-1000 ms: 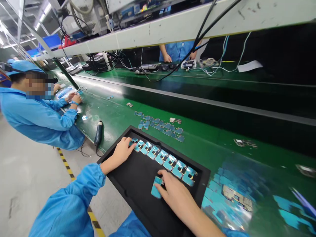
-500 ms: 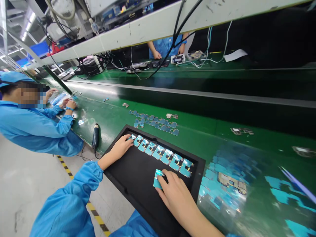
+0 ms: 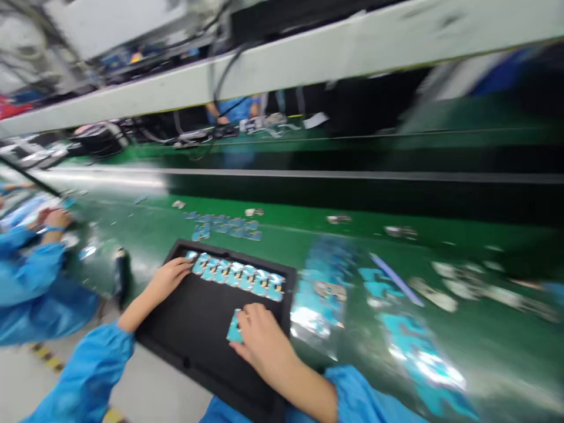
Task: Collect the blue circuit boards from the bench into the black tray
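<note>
A black tray lies tilted at the bench's front edge. Along its far side runs a row of several teal phone circuit boards. My left hand reaches over the tray's left rim, its fingers closed on the small board at the row's left end. Over the tray's middle, my right hand grips another teal circuit board between thumb and fingers. Its fingers hide part of that board.
More boards lie behind the tray. Right of it are bagged boards, purple tweezers and scattered metal-coloured parts. A dark handheld tool lies left, near a co-worker's hands. A white beam crosses above.
The view has swung to the right and blurred, so the tray and bench appear further left. Both hands keep about the same places over the tray, the right one still holding its board.
</note>
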Available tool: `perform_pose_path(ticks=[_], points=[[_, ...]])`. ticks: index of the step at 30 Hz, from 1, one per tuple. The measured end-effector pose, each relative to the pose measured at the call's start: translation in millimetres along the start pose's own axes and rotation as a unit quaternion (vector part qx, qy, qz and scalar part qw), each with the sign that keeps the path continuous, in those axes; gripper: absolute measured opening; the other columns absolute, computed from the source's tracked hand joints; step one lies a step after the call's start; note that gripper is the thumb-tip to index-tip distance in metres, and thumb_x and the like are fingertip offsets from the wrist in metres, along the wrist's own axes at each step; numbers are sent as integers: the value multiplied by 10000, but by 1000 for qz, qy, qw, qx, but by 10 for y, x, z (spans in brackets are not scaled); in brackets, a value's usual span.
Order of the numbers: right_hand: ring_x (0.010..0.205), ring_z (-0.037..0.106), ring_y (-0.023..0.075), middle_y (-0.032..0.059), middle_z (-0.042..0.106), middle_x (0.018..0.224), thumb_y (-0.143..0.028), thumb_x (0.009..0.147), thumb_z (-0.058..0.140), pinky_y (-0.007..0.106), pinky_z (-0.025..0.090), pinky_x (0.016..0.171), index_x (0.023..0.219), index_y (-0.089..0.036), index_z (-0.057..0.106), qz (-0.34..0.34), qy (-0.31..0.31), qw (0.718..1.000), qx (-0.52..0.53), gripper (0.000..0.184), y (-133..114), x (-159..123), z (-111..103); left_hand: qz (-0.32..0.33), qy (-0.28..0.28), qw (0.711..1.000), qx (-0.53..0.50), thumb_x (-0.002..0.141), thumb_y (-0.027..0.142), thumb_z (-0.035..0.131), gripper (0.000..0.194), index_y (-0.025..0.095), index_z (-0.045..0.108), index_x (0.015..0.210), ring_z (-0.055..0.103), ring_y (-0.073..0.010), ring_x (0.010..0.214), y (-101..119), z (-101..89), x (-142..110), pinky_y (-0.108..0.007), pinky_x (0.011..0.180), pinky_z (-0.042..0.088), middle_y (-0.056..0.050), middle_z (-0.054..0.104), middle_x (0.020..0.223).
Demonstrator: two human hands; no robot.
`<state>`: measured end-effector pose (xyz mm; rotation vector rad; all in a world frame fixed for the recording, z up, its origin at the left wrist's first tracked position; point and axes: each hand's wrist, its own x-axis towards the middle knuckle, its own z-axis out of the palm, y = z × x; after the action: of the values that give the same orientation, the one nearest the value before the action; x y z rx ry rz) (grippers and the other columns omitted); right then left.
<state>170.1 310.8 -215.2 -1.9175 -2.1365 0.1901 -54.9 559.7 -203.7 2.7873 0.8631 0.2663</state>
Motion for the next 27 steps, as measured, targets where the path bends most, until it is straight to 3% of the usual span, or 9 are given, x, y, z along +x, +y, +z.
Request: perform_pose_path(ticks=[6,8,10,13,15,18,20,23,27], points=[[842,517,296,114,548,927,-636,775,784,423,535,675,939,-141,616,-31,64,997,19,548,107,86,27,23,95,995,23,897,453,504,278,296,715,986,717,-281,976,-191,103,136,-422,877,613,-54,702,1167],[878,522,294,118,561,977,-626,831,735,409,532,698,1019,-138,613,-46,105,992,53,537,168,35,-53,35,109,993,41,876,435,512,277,279,696,1013,714,-309,955,58,6,178,-461,855,616,-86,697,1125],[996,521,293,120,568,1093,-527,903,692,407,530,799,1195,-137,570,-61,159,978,123,501,238,-116,-186,28,112,992,45,879,408,516,273,282,663,1072,691,-327,1007,494,-54,130,-518,936,574,-98,682,1119],[1165,478,273,117,558,1220,-350,947,633,413,460,1004,1385,-138,447,-50,230,941,245,521,437,-520,-369,20,39,999,-6,872,413,581,316,366,611,1182,666,-299,1079,1137,95,-40,-489,964,573,-56,663,1169],[1174,489,264,119,572,1221,-276,964,555,426,440,1041,1397,-142,429,-6,281,911,303,471,611,-864,-410,33,-21,999,-31,792,444,686,459,398,603,1241,662,-312,1091,1375,283,-157,-477,909,606,-51,649,1211],[1111,548,246,96,609,1136,-168,981,425,427,479,995,1323,-193,462,135,351,859,348,345,825,-1395,-330,8,-57,998,-32,738,401,731,480,362,653,1210,648,-336,1103,1529,434,-263,-511,939,582,-82,630,1215],[1098,571,242,87,610,1112,-179,1005,414,423,492,976,1335,-210,448,210,362,843,338,333,919,-1694,-222,-32,-76,996,-44,758,352,714,425,315,662,1178,629,-319,1126,1640,392,-286,-501,993,547,-94,617,1201],[1127,570,264,96,604,1148,-278,1022,458,436,490,970,1344,-204,447,250,347,851,305,331,1035,-1956,-64,-70,-112,989,-67,759,294,710,529,266,577,1270,599,-277,1150,1779,210,-262,-444,1036,511,-96,573,1244],[1129,572,309,105,628,1109,-401,1009,479,473,485,953,1354,-182,432,248,330,861,298,412,1125,-1985,43,-95,-86,992,13,730,254,700,653,235,495,1350,551,-273,1168,1527,-87,-163,-426,1068,459,-99,521,1233]])
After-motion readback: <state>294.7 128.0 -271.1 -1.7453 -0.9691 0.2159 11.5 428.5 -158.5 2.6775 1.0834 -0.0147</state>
